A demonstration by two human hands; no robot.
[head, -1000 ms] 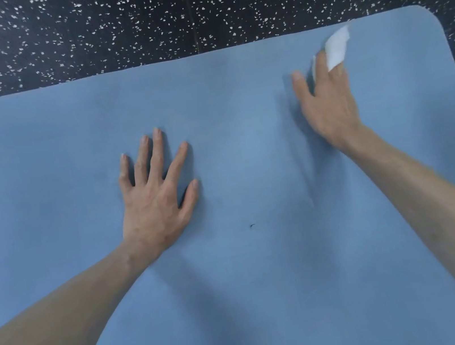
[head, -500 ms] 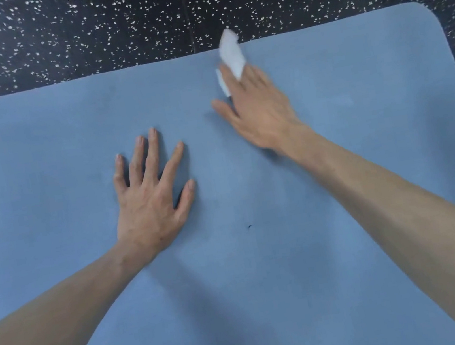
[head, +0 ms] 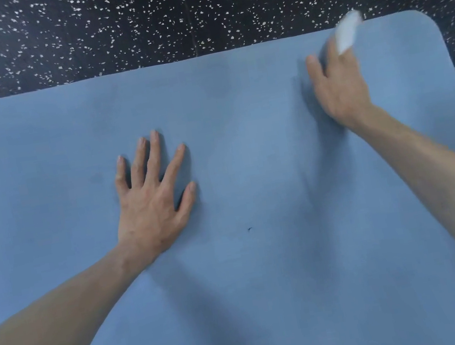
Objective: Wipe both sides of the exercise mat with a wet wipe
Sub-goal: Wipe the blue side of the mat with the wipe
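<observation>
A blue exercise mat [head: 247, 154] lies flat on the floor and fills most of the view, its rounded far right corner visible. My left hand [head: 150, 202] rests palm down on the mat's middle with fingers spread and straight. My right hand [head: 338, 89] is near the far right corner, blurred by motion, its fingers stretched out flat over a white wet wipe [head: 347, 32]. The wipe's free end sticks out past my fingertips at the mat's far edge. My thumb is spread away from the wipe.
Black rubber flooring with white speckles [head: 194, 10] surrounds the mat along its far and right edges. A tiny dark speck [head: 249, 229] sits on the mat between my arms.
My right hand swept the wipe left along the far edge, then back right to the corner. My left hand stayed planted on the mat.
</observation>
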